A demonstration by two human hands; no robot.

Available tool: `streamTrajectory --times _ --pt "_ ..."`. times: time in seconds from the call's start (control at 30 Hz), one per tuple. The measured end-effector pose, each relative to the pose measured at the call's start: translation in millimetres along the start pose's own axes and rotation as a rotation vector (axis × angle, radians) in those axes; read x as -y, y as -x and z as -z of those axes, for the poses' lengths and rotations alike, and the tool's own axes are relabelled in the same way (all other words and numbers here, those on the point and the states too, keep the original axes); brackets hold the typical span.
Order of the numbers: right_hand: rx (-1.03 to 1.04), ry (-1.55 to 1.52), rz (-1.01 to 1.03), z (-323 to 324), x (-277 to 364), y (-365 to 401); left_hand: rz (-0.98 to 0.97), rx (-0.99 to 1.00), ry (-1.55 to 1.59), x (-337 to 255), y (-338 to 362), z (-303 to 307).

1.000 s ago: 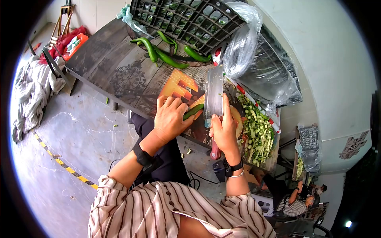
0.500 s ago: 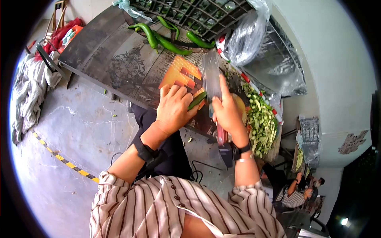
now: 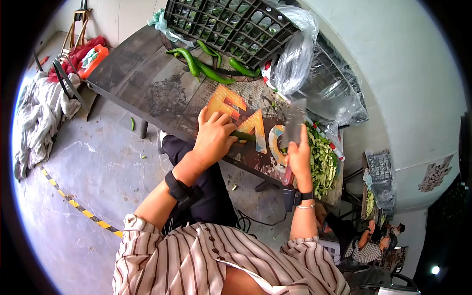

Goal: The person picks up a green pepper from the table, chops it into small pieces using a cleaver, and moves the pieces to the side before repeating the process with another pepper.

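Observation:
Near the table's front edge, my left hand [image 3: 213, 137] is closed on a green pepper [image 3: 244, 135], whose free end points right. My right hand [image 3: 300, 158] grips a wide-bladed knife [image 3: 295, 120] by its red handle, index finger along the blade. The blade is apart from the held pepper, beside a heap of chopped green pieces [image 3: 322, 164] at the table's right end. Several whole green peppers [image 3: 211, 73] lie farther back on the dark table [image 3: 123, 73], which is printed with large orange letters.
A black plastic crate [image 3: 221, 24] stands at the back of the table, with clear plastic bags [image 3: 300, 54] to its right. Cloth [image 3: 44, 105] and an orange container [image 3: 94, 61] are at the left. People [image 3: 364, 246] sit at the lower right.
The knife and my right hand have moved right, away from the held pepper, toward the chopped heap. The view has shifted, showing more of the crate. My left hand keeps its grip.

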State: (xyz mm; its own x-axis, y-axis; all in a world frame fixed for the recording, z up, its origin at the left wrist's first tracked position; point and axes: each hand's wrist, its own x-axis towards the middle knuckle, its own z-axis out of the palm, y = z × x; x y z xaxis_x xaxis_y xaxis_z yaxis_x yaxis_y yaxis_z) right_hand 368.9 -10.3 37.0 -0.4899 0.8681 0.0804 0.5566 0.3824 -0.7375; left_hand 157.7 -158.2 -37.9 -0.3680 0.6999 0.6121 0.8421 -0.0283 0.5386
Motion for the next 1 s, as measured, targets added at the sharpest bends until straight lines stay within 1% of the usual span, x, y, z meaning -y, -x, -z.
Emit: streamTrajectory --times 0.03,0.07,0.1,0.17,0.23,0.3,0.33,0.37,0.4,0.43,0.5,0.53,0.57,0.63,0.67,0.7,0.73,0.87,0.93,0.97,1.0 --pt "-0.054 -0.06 -0.019 7.4 -3.3 5.3 -0.044 0.035 -0.031 0.1 -4.8 2.3" --pt "-0.086 -0.113 -0.018 13.5 -6.2 9.8 -0.027 0.136 -0.037 0.4 -8.4 2.4" --pt "-0.121 -0.167 -0.019 17.9 -4.8 15.2 -0.033 0.143 -0.034 2.8 -12.8 1.0" --pt "-0.146 -0.199 -0.007 19.3 1.2 25.4 -0.172 0.142 -0.114 8.5 -21.0 -0.9" --pt "-0.101 -0.337 0.012 17.2 3.9 31.8 -0.172 0.175 -0.093 7.9 -23.0 -1.9" --pt "-0.076 -0.374 0.034 13.6 3.4 36.0 -0.16 0.152 -0.044 3.5 -19.4 -2.3" --pt "-0.027 -0.401 0.005 12.1 2.8 38.3 -0.159 0.158 -0.052 -0.5 -16.2 -1.7" --pt "0.022 -0.429 -0.023 10.1 1.4 40.2 -0.074 0.093 -0.018 -6.2 -12.0 -1.2" --pt "0.036 -0.433 -0.005 7.4 -1.6 41.1 0.009 0.028 0.016 -11.1 -8.7 -0.4" --pt "0.037 -0.44 -0.008 5.0 -2.6 42.7 0.008 0.034 0.01 -13.0 -5.7 -1.3" --pt "0.046 -0.466 0.009 -0.2 -2.1 46.0 0.137 0.018 -0.074 -16.3 -1.2 -3.2" --pt "0.055 -0.5 0.015 -2.4 -2.5 47.1 0.123 -0.013 -0.093 -18.1 0.2 -2.4" --pt "0.055 -0.503 0.014 -3.5 -2.3 47.1 0.121 -0.01 -0.095 -19.1 0.5 -0.4" --pt "0.12 -0.495 0.067 -4.4 1.2 47.1 0.109 0.021 -0.12 -20.1 0.9 2.4" --pt "0.147 -0.516 0.061 -4.8 5.8 47.4 0.107 0.025 -0.121 -21.1 1.7 1.7" --pt "0.144 -0.519 0.059 -5.9 9.9 47.1 0.086 -0.007 -0.127 -22.9 2.3 0.2" --pt "0.166 -0.464 0.07 -7.4 13.8 46.3 0.065 -0.04 -0.132 -24.5 2.9 -1.7" --pt "0.221 -0.316 0.099 -11.1 26.6 36.4 0.035 -0.067 -0.131 -29.4 7.0 -9.5" --pt "0.258 -0.215 0.13 -13.2 31.9 30.6 0.04 -0.074 -0.123 -26.9 6.5 -11.4" --pt "0.259 -0.214 0.128 -15.1 31.8 28.3 0.049 -0.087 -0.12 -25.9 6.7 -12.0" --pt "0.257 -0.158 0.183 -17.3 31.1 25.6 0.051 -0.088 -0.12 -26.2 6.7 -11.2"
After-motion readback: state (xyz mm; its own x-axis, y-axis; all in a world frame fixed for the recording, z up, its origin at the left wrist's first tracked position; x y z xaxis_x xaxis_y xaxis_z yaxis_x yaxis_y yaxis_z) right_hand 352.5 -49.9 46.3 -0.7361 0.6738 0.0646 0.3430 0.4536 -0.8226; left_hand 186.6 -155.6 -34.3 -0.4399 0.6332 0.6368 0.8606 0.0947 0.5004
